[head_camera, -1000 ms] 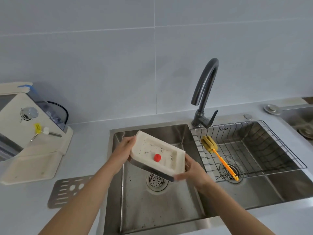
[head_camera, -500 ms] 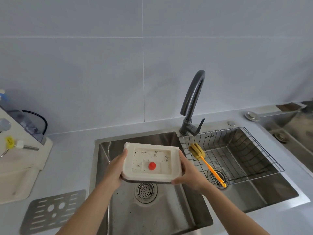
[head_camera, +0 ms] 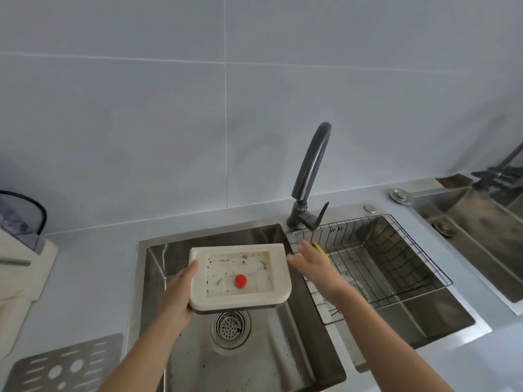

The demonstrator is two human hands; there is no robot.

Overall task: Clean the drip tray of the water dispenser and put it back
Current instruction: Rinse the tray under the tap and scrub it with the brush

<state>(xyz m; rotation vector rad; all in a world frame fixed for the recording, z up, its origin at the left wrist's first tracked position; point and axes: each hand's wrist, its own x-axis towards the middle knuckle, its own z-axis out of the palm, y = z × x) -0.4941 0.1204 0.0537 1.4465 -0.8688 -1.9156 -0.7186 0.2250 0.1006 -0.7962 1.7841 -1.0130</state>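
A cream drip tray (head_camera: 240, 275) with dark specks and a red float button (head_camera: 240, 280) hangs level over the left sink basin (head_camera: 254, 357). My left hand (head_camera: 181, 292) grips its left edge, thumb on the rim. My right hand (head_camera: 314, 264) is off the tray, fingers spread, over the wire basket's near-left corner and covering most of the yellow sponge brush (head_camera: 319, 248). The water dispenser (head_camera: 19, 264) stands at the far left, partly cut off. The metal grille plate (head_camera: 62, 366) of the tray lies on the counter at the bottom left.
A dark curved faucet (head_camera: 311, 176) rises between the two basins. A wire basket (head_camera: 376, 258) sits in the right basin. The round drain strainer (head_camera: 230, 326) lies below the tray. Another sink (head_camera: 481, 236) is at the far right. Tiled wall behind.
My right hand has let go of the tray's right edge and moved right onto the brush in the basket. The left hand holds the tray alone. The view has shifted right.
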